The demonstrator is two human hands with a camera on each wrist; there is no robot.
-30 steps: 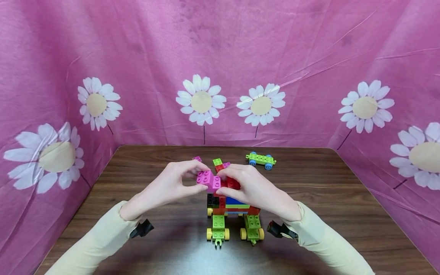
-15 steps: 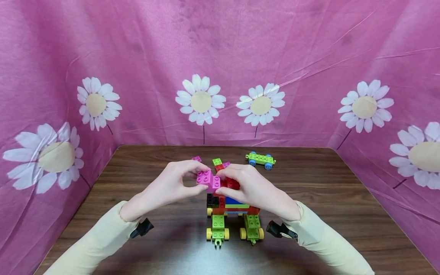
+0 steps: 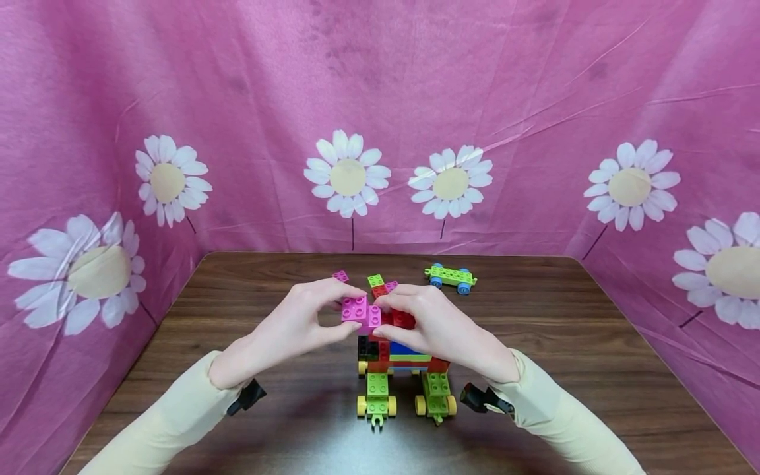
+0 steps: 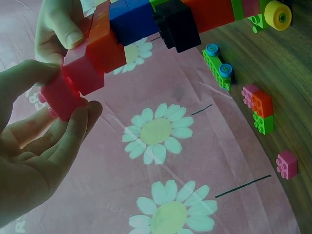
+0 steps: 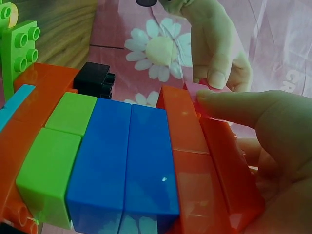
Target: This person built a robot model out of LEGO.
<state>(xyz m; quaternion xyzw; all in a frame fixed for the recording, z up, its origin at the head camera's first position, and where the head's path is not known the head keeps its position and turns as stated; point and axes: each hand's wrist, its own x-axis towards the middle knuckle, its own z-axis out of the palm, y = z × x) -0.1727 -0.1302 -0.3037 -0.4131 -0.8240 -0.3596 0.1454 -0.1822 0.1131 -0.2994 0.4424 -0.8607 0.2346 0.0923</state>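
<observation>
In the head view my left hand (image 3: 293, 320) pinches a pink toy brick (image 3: 354, 311) between thumb and fingers. It sits at the upper left end of a wheeled toy brick model (image 3: 410, 349). The left wrist view shows this held brick (image 4: 62, 97) against another pink brick (image 4: 84, 70) on the model, slightly askew to it. My right hand (image 3: 436, 320) grips the model's top, around its red bricks (image 3: 400, 318). In the right wrist view its thumb lies by the pink brick end, beside a long red brick (image 5: 229, 170); some fingers are hidden behind.
Behind the hands lie a small pink brick (image 3: 340, 276) and a joined green, red and pink cluster (image 3: 377, 284). A green wagon base (image 3: 450, 274) with blue wheels stands at the back right. Pink flowered cloth (image 3: 380, 79) walls the wooden table (image 3: 267, 422).
The pink brick in my left hand has tilted slightly, and that hand has shifted a little to the right. My right hand and the model hold nearly still.
</observation>
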